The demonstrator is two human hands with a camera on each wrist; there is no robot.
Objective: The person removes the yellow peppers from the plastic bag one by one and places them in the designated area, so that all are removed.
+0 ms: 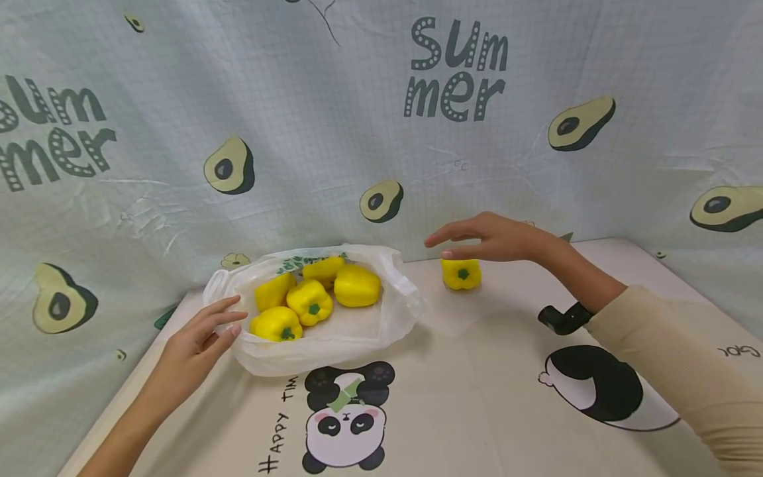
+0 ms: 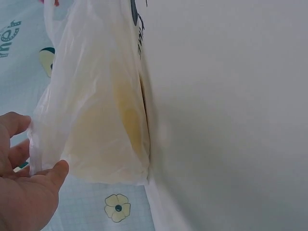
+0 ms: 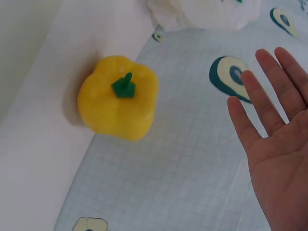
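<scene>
A white plastic bag [image 1: 334,354] lies on its side with its mouth facing me, several yellow bell peppers [image 1: 310,301] inside. At the bag's left edge is my left hand [image 1: 193,344], fingers loosely bent and thumb apart from them. The left wrist view shows the left hand [image 2: 29,183] against the bag's thin plastic [image 2: 91,110], with peppers showing faintly through. One more yellow bell pepper [image 1: 461,275] with a green stem stands on the table, right of the bag. My right hand [image 1: 491,238] hovers just above and behind it, fingers extended, holding nothing; the right wrist view shows its bare palm [image 3: 284,154].
The table's light cover [image 1: 465,397] bears printed pandas and lettering. Directly behind the bag and the lone pepper hangs a pale curtain [image 1: 310,132] printed with avocados. A black wrist device [image 1: 563,319] sits under my right wrist.
</scene>
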